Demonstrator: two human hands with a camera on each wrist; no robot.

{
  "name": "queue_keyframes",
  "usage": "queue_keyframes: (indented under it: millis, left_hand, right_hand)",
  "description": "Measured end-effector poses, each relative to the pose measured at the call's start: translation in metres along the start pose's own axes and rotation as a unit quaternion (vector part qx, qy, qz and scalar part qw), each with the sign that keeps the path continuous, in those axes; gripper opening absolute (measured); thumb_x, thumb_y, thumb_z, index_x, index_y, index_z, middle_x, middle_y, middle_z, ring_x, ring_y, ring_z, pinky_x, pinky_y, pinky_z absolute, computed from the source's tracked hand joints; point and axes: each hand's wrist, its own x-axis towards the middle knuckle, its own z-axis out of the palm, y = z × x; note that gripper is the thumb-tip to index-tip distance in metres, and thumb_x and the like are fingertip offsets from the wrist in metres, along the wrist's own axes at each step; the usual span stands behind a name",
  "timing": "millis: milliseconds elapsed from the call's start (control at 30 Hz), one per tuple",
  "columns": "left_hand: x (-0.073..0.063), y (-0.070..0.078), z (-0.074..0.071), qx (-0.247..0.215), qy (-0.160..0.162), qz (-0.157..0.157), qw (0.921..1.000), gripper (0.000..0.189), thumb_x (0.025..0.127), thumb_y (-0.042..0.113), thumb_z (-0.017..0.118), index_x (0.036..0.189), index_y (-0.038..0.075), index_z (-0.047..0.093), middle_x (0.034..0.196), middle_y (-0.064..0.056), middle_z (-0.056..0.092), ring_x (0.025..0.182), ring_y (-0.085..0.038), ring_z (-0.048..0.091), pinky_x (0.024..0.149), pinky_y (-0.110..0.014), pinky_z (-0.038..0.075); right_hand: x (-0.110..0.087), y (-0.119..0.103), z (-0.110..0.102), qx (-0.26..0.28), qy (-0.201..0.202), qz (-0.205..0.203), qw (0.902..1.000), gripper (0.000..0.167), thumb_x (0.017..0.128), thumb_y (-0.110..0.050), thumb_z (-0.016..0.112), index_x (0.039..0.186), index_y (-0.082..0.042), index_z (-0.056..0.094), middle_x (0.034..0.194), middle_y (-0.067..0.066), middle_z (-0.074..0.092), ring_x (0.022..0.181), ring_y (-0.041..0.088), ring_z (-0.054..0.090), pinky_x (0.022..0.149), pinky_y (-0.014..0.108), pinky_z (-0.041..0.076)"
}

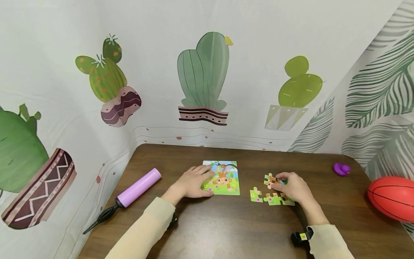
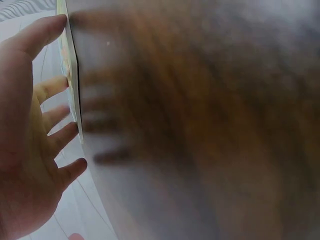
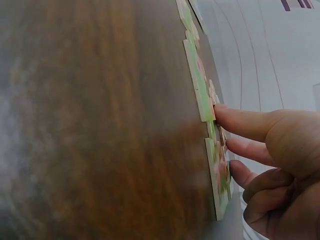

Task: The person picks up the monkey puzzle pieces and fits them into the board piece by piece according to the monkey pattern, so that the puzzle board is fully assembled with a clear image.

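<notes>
My left hand (image 1: 196, 181) rests on the left side of a square picture board (image 1: 231, 185) showing a cartoon monkey, fingers spread. In the left wrist view its fingertips (image 2: 60, 22) lie on the board's face, near the edge. Over at the right, my right hand (image 1: 295, 187) pinches a brown and blue puzzle piece (image 1: 282, 182) between thumb and fingers, low on the table. Another puzzle piece (image 1: 269, 180) lies against it on the left. Below them, green-bottomed puzzle pieces (image 1: 272, 199) form a row, partly under the hand; a corner piece (image 1: 256, 195) sits slightly apart.
A purple hand pump (image 1: 139, 187) with a black nozzle lies along the left of the brown table (image 1: 220, 230). Towards the back right stands a purple rubber duck (image 1: 341, 169), with a red ball (image 1: 392, 198) at the right edge. A cactus-print cloth (image 1: 152, 72) hangs behind.
</notes>
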Motion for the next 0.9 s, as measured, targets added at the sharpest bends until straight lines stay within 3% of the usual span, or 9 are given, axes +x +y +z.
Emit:
queue_keyframes:
  millis: [267, 600, 900]
  left_hand:
    - [0.0038, 0.0018, -0.0042, -0.005, -0.003, -0.006, 1.0, 0.082, 0.091, 0.068, 0.063, 0.158, 0.023, 0.048, 0.166, -0.002, 0.036, 0.151, -0.026, 0.031, 0.118, -0.055, 0.029]
    - [0.0049, 0.003, -0.0047, 0.0, -0.019, -0.019, 0.9996, 0.086, 0.091, 0.071, 0.061, 0.161, 0.025, 0.042, 0.167, -0.001, 0.032, 0.152, -0.027, 0.028, 0.117, -0.057, 0.029]
    - [0.0044, 0.0018, -0.0013, -0.001, -0.02, -0.023, 0.9995, 0.087, 0.091, 0.073, 0.057, 0.162, 0.026, 0.039, 0.168, 0.002, 0.029, 0.154, -0.025, 0.025, 0.118, -0.056, 0.028]
  right_hand:
    - [0.0016, -0.0019, -0.0033, -0.004, -0.009, 0.01, 0.9999, 0.057, 0.091, -0.046, 0.08, 0.127, -0.003, 0.07, 0.115, 0.017, 0.067, 0.097, 0.034, 0.064, 0.078, 0.052, 0.051]
    - [0.0048, -0.0031, -0.0033, 0.004, -0.025, 0.001, 0.9997, 0.052, 0.092, -0.041, 0.08, 0.124, -0.002, 0.068, 0.104, 0.01, 0.061, 0.083, 0.024, 0.055, 0.069, 0.04, 0.044]
    - [0.0076, -0.0003, 0.0027, 0.0, -0.008, -0.034, 0.9994, 0.045, 0.092, -0.032, 0.082, 0.121, 0.0, 0.068, 0.112, 0.015, 0.065, 0.101, 0.034, 0.062, 0.084, 0.055, 0.051]
